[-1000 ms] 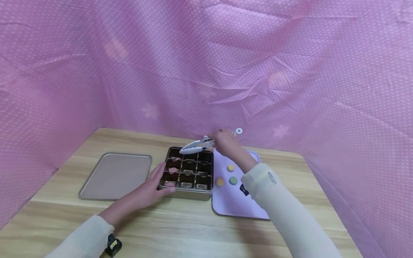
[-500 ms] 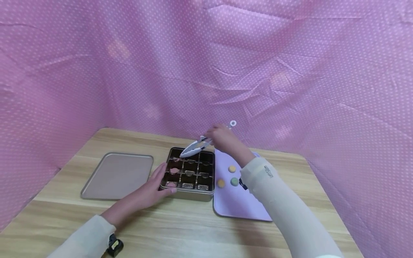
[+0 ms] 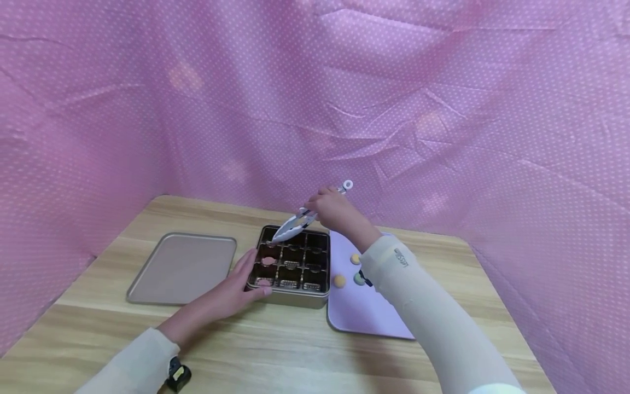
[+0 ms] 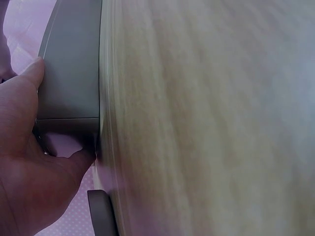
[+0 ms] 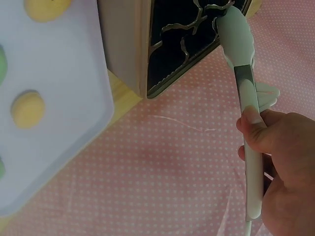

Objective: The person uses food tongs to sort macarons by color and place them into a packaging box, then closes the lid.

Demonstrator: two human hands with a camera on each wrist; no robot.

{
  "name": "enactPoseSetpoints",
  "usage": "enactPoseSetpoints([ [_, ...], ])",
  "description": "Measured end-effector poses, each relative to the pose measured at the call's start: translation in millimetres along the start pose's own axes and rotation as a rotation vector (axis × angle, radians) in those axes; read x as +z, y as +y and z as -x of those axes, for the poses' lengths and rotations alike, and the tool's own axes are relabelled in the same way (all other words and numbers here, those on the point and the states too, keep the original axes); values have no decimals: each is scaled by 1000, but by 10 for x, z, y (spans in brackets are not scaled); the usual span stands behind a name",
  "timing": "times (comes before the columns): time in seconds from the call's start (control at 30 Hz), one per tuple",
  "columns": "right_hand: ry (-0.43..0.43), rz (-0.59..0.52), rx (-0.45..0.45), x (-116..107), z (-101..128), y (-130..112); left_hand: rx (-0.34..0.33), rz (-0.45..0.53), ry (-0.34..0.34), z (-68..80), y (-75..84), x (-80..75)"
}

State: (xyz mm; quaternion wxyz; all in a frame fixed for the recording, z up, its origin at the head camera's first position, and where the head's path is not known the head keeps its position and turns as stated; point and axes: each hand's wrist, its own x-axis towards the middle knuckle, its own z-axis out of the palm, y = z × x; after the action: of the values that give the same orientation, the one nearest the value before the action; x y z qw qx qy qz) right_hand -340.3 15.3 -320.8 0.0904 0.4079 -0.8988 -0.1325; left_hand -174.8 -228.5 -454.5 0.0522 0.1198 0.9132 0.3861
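Note:
My left hand (image 3: 235,289) grips the near left corner of a metal tin box (image 3: 299,299), thumb on the front wall and fingers along the left side. Inside, a dark insert is split into several compartments. Pink macarons (image 3: 268,261) show in the left column. My right hand (image 3: 334,209) holds white-tipped tongs (image 5: 246,83) by the handles, tilted down to the left. Their tips dip into the back left compartment, and whether they pinch anything is hidden. On the lilac tray (image 3: 366,320) to the right lie yellow macarons (image 3: 339,281) and a green macaron (image 3: 360,279).
A flat beige metal tray or lid (image 3: 184,268) lies left of the box on the wooden table (image 3: 256,350). The lilac tray stands close against the box's right side. Pink dotted cloth (image 3: 295,109) hangs behind and on both sides.
My right hand has moved left and tilted the tongs more steeply, with their tips lower in the back left compartment. My left hand keeps its hold on the box.

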Motion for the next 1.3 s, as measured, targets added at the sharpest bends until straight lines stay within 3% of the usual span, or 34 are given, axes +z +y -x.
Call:
enactPoseSetpoints([
  [0.67,61,56,-6,83,-20,-67,-17,10,-6,5,5,21],
  [1.03,58,87,-88,-31,-34,0,-8,4,-1,5,17,21],
  [1.3,49,83,-99,-110,-82,-57,-9,11,1,17,32,14],
])
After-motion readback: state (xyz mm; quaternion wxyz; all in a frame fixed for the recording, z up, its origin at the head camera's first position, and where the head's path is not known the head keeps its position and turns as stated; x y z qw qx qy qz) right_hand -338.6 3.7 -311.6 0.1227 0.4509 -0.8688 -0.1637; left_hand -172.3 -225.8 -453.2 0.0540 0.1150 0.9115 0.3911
